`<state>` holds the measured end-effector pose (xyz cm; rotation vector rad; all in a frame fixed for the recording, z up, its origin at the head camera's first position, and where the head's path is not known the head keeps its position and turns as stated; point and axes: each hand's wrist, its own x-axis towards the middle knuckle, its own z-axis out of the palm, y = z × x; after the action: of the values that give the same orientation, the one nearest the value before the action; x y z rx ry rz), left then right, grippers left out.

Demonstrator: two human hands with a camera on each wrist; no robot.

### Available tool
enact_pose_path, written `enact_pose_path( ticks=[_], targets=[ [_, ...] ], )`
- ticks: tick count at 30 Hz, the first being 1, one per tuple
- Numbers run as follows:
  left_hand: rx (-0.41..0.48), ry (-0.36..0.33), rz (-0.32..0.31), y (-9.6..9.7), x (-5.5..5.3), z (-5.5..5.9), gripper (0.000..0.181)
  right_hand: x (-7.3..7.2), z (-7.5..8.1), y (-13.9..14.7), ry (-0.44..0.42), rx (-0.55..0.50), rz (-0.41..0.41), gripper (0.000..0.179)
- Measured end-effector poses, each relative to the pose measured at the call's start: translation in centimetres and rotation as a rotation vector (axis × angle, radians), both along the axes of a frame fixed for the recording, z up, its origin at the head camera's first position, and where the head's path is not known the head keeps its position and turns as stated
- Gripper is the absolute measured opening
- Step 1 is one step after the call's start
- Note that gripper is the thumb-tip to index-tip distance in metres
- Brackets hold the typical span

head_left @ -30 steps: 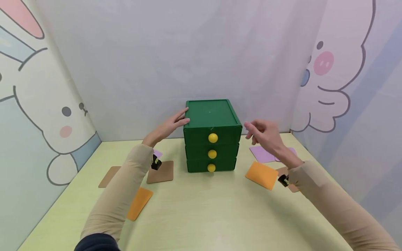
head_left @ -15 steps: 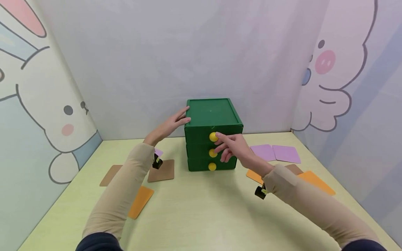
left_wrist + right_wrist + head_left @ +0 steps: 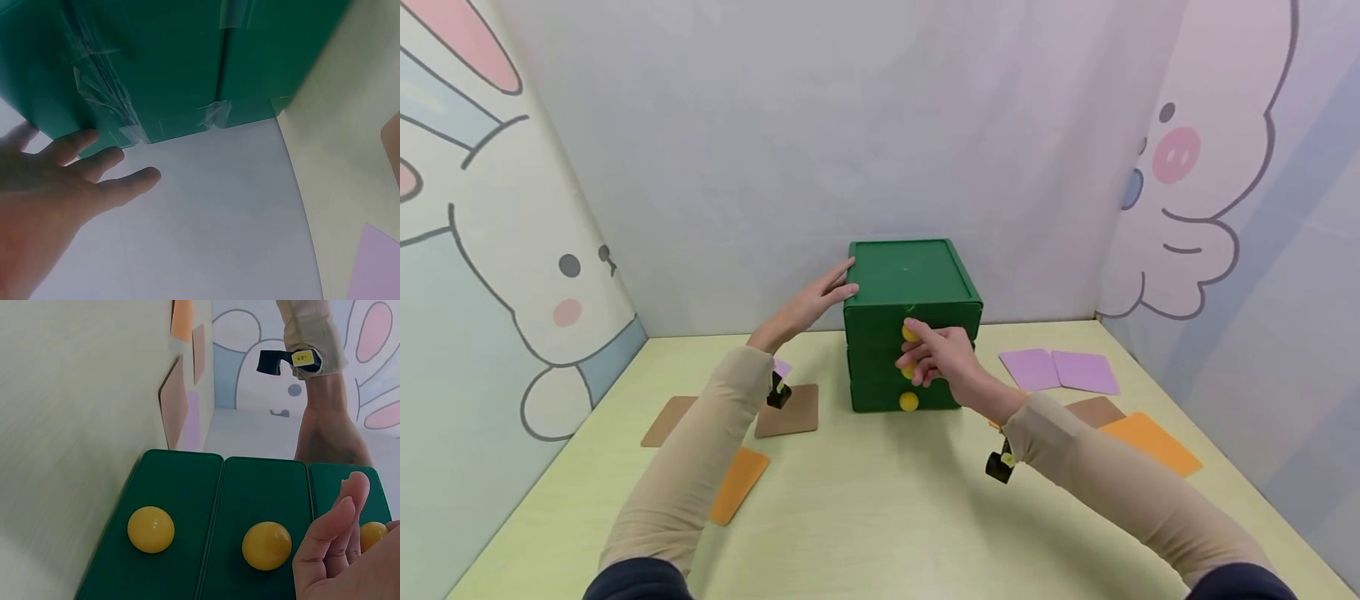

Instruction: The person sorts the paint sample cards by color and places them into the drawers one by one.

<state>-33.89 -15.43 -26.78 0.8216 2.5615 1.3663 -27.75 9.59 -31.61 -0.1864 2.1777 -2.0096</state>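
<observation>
A green three-drawer box [image 3: 910, 271] stands at the back of the table, each drawer front bearing a round yellow knob. My left hand [image 3: 808, 307] rests with extended fingers against its left side and top edge. Clear tape [image 3: 100, 87] covers seams on that side in the left wrist view. With thumb and curled fingers, my right hand [image 3: 951, 358] pinches the top knob [image 3: 373, 536], which is partly hidden by them. The middle knob [image 3: 267, 545] lies just below those fingers, and the bottom knob [image 3: 908, 402] is fully visible. All drawers look closed.
Right of the box lie two purple cards [image 3: 1030, 368], a brown card [image 3: 1093, 411] and an orange card [image 3: 1153, 443]; another orange one is mostly under my wrist. At left are brown cards [image 3: 790, 410], an orange card [image 3: 739, 486] and a purple corner [image 3: 783, 367]. A curtain hangs behind.
My right hand has moved left from beside the box to its front, and its fingers have closed around the top knob. The left hand stays in place against the box.
</observation>
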Motion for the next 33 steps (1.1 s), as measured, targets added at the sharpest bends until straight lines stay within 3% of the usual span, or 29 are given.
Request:
enact_pose_path(
  ticks=[21,28,33],
  targets=[
    [0.022,0.010,-0.028,-0.1,-0.4,-0.5,0.066,1.7,-0.3,0.4,-0.002,0.017,0.007,0.061],
    [0.034,0.041,-0.027,-0.4,-3.1,-2.5,0.063,2.5,-0.2,0.7,-0.020,0.043,0.008,0.067],
    [0.042,0.050,-0.020,-0.5,-3.0,-2.5,0.064,3.2,-0.3,0.9,-0.012,0.052,0.027,0.067]
  ],
)
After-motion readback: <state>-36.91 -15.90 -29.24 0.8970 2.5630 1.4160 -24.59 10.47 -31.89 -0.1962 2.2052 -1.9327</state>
